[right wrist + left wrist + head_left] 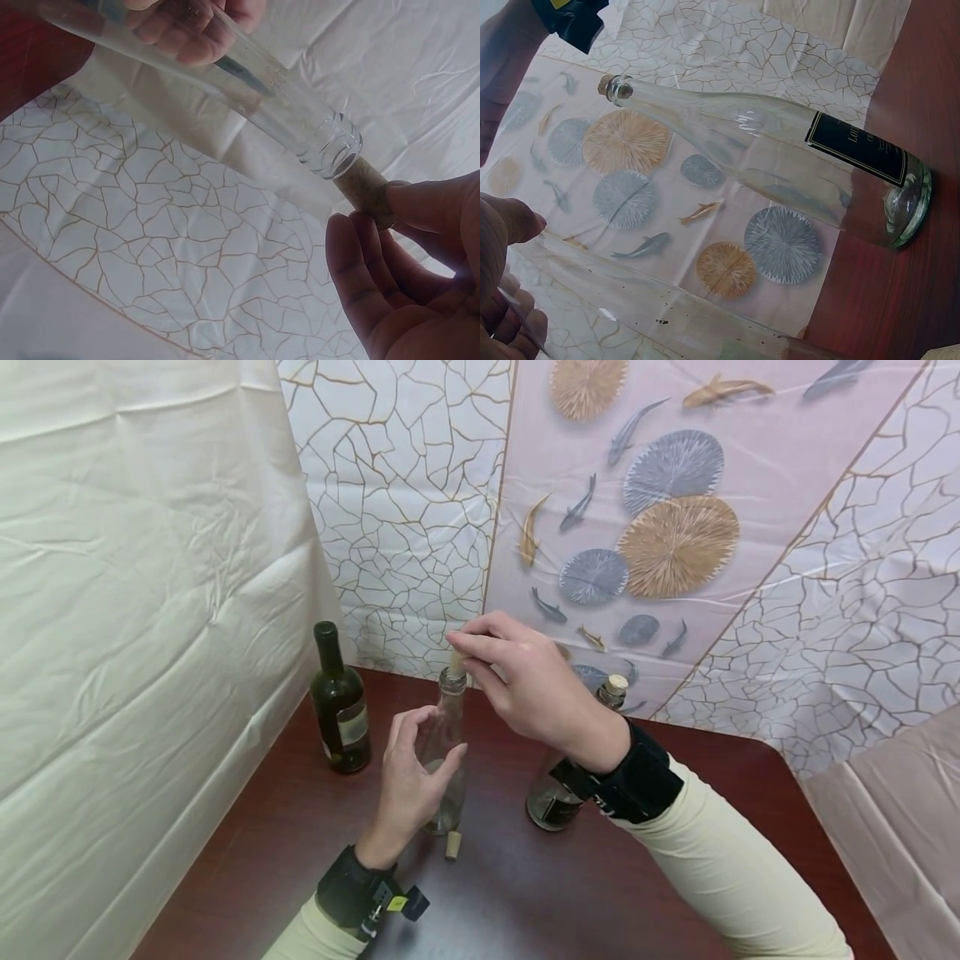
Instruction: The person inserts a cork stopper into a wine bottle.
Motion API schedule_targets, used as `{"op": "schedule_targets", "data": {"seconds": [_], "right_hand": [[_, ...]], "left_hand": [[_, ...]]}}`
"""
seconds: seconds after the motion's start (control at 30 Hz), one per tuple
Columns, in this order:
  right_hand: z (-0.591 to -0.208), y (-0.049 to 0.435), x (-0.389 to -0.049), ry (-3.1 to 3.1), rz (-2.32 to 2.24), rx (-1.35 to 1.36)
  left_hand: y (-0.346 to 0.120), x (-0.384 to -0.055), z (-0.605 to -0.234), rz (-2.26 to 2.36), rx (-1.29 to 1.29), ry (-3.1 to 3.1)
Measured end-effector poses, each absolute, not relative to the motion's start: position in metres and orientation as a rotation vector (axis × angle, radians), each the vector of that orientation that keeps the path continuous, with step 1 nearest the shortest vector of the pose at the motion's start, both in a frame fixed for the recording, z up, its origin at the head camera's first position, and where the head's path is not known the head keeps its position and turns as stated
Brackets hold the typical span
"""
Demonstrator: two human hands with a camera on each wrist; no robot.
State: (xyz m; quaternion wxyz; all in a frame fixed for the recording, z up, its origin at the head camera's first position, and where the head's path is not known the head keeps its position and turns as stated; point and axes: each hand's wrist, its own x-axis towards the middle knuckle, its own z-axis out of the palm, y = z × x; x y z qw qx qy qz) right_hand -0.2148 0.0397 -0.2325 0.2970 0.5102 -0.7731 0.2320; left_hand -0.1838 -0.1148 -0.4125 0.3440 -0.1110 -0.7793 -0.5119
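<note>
My right hand [536, 689] pinches a cork [365, 193] between thumb and fingertips. The cork's end meets the mouth of a clear glass bottle [451, 697], and most of its length shows outside. My left hand [412, 768] curves loosely around this upright bottle below the neck, thumb on one side and fingers on the other; how firmly they touch the glass is hard to tell. Another tapered cork [453, 845] lies on the table by the bottle's base.
A second clear bottle [780, 157] with a dark label and a cork in its mouth stands to the right, partly behind my right wrist. A dark green bottle [341, 710] stands at the left. Patterned cloth [397, 510] hangs behind the dark red table [495, 893].
</note>
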Motion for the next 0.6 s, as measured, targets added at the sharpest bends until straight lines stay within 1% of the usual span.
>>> {"op": "schedule_targets", "data": {"seconds": [0.6], "right_hand": [[-0.2371,0.0348,-0.2131,-2.090,0.519,1.385]], "left_hand": [[-0.1162,-0.1829,-0.4126,-1.311,-0.296,-2.026]]}}
